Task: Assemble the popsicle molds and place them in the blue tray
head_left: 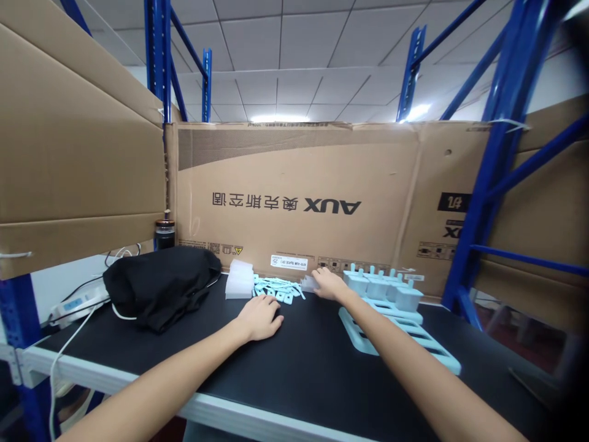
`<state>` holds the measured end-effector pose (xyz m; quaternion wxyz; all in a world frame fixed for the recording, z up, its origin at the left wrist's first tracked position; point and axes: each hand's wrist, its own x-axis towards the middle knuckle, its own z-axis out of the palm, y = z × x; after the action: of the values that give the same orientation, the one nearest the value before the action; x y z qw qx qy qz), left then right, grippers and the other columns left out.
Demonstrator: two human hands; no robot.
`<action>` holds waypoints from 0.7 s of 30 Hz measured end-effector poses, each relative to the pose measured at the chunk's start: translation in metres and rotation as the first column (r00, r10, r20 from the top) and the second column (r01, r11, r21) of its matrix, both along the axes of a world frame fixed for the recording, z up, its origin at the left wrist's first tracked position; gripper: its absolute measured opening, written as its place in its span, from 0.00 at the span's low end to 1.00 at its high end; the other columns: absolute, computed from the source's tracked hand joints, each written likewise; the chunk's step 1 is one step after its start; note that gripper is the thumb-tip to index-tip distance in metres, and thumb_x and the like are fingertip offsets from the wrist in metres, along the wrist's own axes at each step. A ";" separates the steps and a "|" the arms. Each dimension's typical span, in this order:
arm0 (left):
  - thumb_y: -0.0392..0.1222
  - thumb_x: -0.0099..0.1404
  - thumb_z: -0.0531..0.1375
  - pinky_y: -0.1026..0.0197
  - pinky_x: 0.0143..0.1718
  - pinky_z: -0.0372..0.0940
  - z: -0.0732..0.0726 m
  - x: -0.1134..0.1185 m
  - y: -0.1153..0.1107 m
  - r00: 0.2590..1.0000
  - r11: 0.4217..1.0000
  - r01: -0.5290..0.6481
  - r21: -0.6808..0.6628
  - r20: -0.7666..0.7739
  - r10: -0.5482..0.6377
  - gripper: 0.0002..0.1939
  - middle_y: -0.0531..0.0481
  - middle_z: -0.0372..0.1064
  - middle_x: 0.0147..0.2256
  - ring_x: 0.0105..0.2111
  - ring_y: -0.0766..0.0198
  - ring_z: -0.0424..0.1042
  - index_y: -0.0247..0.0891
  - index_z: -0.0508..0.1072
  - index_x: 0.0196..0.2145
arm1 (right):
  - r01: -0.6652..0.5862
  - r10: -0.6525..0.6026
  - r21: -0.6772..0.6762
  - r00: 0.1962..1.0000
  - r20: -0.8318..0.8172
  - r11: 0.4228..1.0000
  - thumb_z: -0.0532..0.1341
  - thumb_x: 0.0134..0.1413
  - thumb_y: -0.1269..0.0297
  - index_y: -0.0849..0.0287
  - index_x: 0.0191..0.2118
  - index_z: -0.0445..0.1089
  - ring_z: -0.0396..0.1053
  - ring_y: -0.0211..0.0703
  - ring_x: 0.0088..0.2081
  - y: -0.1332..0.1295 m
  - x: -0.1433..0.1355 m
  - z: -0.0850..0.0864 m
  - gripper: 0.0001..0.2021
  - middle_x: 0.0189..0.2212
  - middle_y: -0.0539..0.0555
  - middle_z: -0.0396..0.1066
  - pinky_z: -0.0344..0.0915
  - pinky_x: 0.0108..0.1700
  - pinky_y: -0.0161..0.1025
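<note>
1. Right hand (pixel 329 285): fingers bent over clear plastic piece (pixel 307 284); pinched or just touching, can't tell.
2. Left hand (pixel 258 318): palm down on table (pixel 294 374), thumb apart, nothing visibly held.
3. Clear plastic piece: at right fingertips, leftward side; right hand nearer. Partly covered, long axis unclear.
4. Blue pieces (pixel 279 287): heaped just beyond left fingertips.
5. Blue moulds (pixel 377 290): right of right hand.

The scene is rather bright, with even white light from the ceiling (pixel 313 43), where a central lamp (pixel 278 118) makes overexposed glare. Shadows are soft, and the black cloth (pixel 161 282) loses detail in its folds. The left hand (pixel 261 317) and right hand (pixel 329 284) look fairly sharp, while a dark patch (pixel 577 73) blurs the right edge.
</note>
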<state>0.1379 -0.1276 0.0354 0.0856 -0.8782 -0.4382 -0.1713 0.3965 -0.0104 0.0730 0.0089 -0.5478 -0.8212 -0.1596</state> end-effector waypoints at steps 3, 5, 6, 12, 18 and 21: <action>0.52 0.67 0.46 0.51 0.55 0.58 -0.002 0.001 0.003 1.000 0.999 -0.005 -0.051 0.014 0.005 0.23 0.42 0.65 0.53 0.53 0.52 0.64 0.37 0.69 0.50 | 0.043 -0.043 -0.016 0.999 -0.013 0.999 0.60 0.47 0.64 0.64 0.46 0.65 0.57 0.56 0.54 -0.001 0.001 -0.001 0.19 0.50 0.66 0.61 0.58 0.49 0.44; 0.52 0.67 0.46 0.51 0.56 0.58 -0.003 0.002 0.004 1.000 0.997 -0.004 -0.071 0.017 0.005 0.23 0.42 0.65 0.54 0.54 0.52 0.64 0.36 0.69 0.51 | 0.070 -0.071 -0.027 0.997 -0.021 0.997 0.60 0.47 0.64 0.64 0.46 0.65 0.59 0.56 0.53 -0.002 0.001 0.000 0.18 0.50 0.67 0.60 0.59 0.47 0.44; 0.52 0.68 0.46 0.51 0.56 0.58 -0.002 0.002 0.004 1.000 0.997 -0.004 -0.072 0.017 0.005 0.24 0.42 0.64 0.55 0.54 0.52 0.64 0.36 0.69 0.51 | 0.077 -0.078 -0.022 0.997 -0.026 0.997 0.59 0.48 0.65 0.65 0.46 0.64 0.60 0.56 0.52 -0.002 0.001 0.001 0.18 0.50 0.67 0.59 0.59 0.46 0.44; 0.51 0.68 0.46 0.50 0.55 0.59 -0.003 0.001 -0.001 0.999 0.999 -0.032 -0.021 0.009 0.032 0.23 0.41 0.65 0.53 0.53 0.50 0.64 0.35 0.70 0.49 | 0.022 -0.018 0.031 0.992 -0.122 0.999 0.55 0.51 0.65 0.65 0.46 0.62 0.66 0.53 0.46 -0.012 -0.010 0.016 0.16 0.47 0.67 0.63 0.59 0.42 0.41; 0.51 0.68 0.46 0.50 0.55 0.58 -0.007 0.004 0.000 0.998 0.997 -0.060 -0.048 0.031 0.061 0.22 0.41 0.65 0.53 0.54 0.50 0.63 0.36 0.69 0.49 | -0.063 0.052 -0.080 0.989 -0.137 0.995 0.58 0.47 0.64 0.62 0.46 0.64 0.69 0.51 0.41 -0.019 -0.047 0.022 0.18 0.41 0.62 0.71 0.59 0.36 0.36; 0.52 0.67 0.46 0.51 0.55 0.59 -0.007 0.002 0.002 0.996 0.996 -0.067 -0.065 0.049 0.070 0.22 0.41 0.65 0.53 0.53 0.51 0.63 0.36 0.68 0.49 | -0.084 0.071 -0.086 0.987 -0.146 0.993 0.59 0.45 0.66 0.62 0.46 0.65 0.69 0.51 0.44 -0.017 -0.065 0.017 0.19 0.44 0.63 0.70 0.59 0.38 0.36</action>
<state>0.1403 -0.1256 0.0284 0.0523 -0.8603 -0.4754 -0.1767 0.3320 -0.0279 0.0901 0.0484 -0.5251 -0.8457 -0.0818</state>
